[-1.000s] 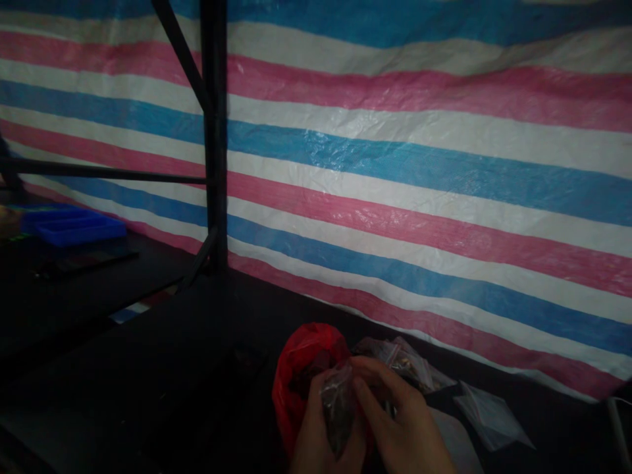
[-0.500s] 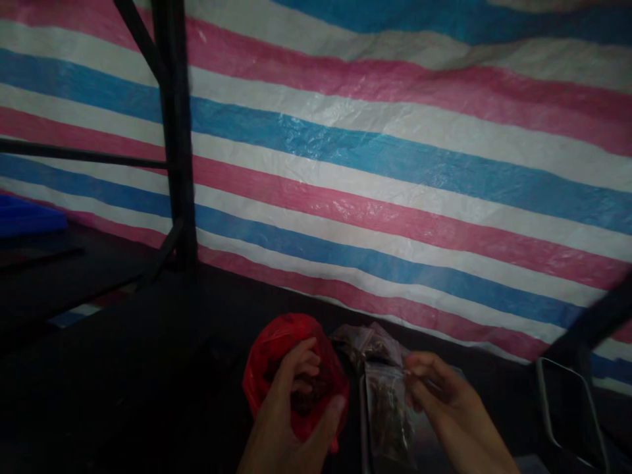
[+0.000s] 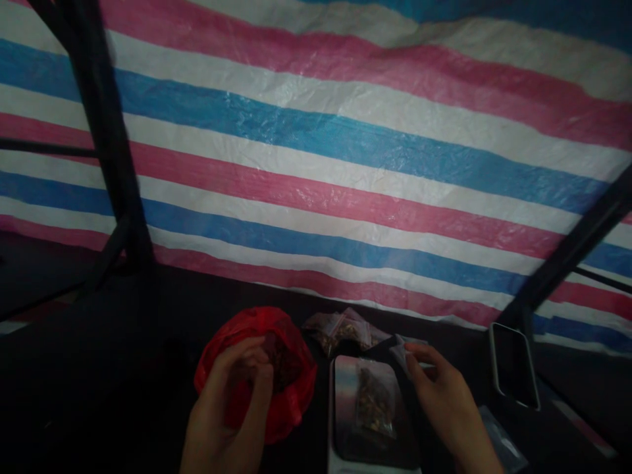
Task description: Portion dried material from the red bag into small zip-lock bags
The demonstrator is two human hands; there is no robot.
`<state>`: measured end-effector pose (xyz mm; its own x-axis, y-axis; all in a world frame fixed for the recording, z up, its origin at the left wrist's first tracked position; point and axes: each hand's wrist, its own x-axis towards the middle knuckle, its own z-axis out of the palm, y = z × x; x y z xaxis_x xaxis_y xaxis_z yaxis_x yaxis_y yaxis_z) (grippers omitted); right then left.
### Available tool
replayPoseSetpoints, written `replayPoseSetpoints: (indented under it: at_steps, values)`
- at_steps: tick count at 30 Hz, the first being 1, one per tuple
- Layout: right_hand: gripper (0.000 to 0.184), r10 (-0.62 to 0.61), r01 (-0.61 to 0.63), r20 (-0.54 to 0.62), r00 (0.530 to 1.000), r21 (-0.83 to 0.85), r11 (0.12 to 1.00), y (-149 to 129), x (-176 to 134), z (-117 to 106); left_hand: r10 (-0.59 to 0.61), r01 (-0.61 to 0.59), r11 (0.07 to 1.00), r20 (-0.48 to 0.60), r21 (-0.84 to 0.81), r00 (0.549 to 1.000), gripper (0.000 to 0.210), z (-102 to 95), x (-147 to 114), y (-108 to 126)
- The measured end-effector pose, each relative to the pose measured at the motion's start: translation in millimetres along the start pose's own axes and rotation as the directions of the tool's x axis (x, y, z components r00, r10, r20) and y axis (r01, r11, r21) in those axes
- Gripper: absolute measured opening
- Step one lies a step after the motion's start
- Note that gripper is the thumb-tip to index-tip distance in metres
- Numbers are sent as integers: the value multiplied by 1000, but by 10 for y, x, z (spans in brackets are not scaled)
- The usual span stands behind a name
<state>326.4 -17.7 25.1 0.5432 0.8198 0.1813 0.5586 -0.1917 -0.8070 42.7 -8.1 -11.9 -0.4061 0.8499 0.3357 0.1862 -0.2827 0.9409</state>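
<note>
My left hand (image 3: 224, 408) is over the mouth of a red plastic bag (image 3: 303, 368), its thumb and fingertips drawn together. Whatever they hold, if anything, is hidden. Dark, dried-looking pieces (image 3: 286, 362) show inside the bag. To the right, a small zip bag (image 3: 376, 401) with brownish dried pieces lies flat on the metal plate of a scale (image 3: 343, 434). Beyond the scale's right side, my right hand (image 3: 444, 395) pinches a thin clear plastic bag (image 3: 399, 352) between thumb and fingers.
Several filled zip bags (image 3: 345, 331) lie behind the scale. A phone-like dark device with a pale frame (image 3: 514, 365) leans at the right, near a black post (image 3: 567, 257). Clear plastic (image 3: 501, 438) lies at lower right. A striped tarp (image 3: 316, 171) hangs behind the dark table (image 3: 123, 368).
The view has swung right. My left hand's fingers have closed over the red bag. The filled zip bag now lies on the scale, and my right hand has moved off it to a clear bag.
</note>
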Motion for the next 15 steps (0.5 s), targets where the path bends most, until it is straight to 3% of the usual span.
replayPoseSetpoints:
  at_steps: [15]
  values:
    - [42, -174, 173, 141, 975, 19, 985, 219, 6, 78, 98, -98, 995, -65, -6, 993, 18, -47, -10, -88]
